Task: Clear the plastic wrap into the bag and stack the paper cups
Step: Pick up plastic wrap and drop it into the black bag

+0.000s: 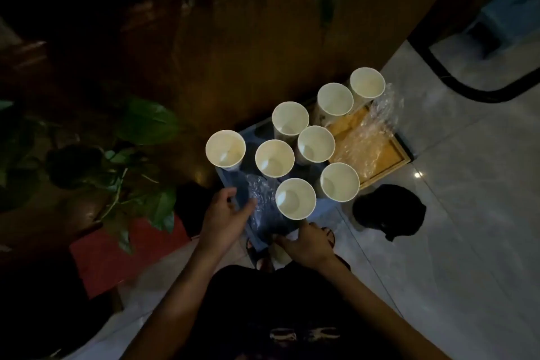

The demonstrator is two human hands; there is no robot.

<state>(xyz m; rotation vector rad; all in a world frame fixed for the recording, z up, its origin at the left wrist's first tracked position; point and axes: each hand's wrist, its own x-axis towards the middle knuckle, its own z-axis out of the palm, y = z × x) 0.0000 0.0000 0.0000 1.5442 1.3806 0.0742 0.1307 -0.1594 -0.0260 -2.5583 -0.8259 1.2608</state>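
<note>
Both hands are down at the near tabletop edge: left hand (223, 218) curls its grip onto crinkly clear plastic wrap (261, 202), right hand (306, 244) looks pinched on its corner. 8 white paper cups (274, 158) stand unstacked, black bag (388, 210) waiting right.

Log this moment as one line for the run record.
phase: clearing wrap | left hand: at plastic wrap, grip unclear | right hand: at table edge | paper cups: eight upright, unstacked | black bag: floor

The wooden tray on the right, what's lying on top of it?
Crumpled clear plastic wrap covers most of the wooden tray. Two paper cups at its far end hide that part, so their footing is unclear.
</note>
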